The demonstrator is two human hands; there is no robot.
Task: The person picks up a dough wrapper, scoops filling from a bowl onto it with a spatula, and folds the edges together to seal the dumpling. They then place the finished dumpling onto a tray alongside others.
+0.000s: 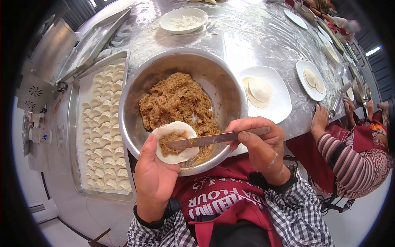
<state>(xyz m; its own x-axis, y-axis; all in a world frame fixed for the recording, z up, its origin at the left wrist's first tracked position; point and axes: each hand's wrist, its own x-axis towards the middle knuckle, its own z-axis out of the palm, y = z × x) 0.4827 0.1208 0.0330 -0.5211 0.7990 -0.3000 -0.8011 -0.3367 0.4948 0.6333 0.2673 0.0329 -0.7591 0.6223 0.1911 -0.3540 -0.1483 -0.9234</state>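
My left hand point(155, 175) cups a round dumpling wrapper point(189, 155) over the near rim of a steel bowl point(135, 88). Brown filling lies in the middle of the wrapper. In my right hand point(260, 146) is a flat metal spreader point(218, 138), gripped near its handle end between thumb and fingers. Its rounded tip rests on the filling in the wrapper. Behind both hands, the bowl holds a large mound of ground filling point(177, 99). A white plate point(282, 107) with a few stacked wrappers point(259, 90) stands right of the bowl.
A metal tray point(76, 164) with rows of folded dumplings point(108, 131) is on the left. A white bowl of flour point(183, 19) stands at the back. Another plate point(302, 84) with wrappers sits to the right, beside a co-worker's hand point(319, 117). Flour dusts the steel table point(247, 37).
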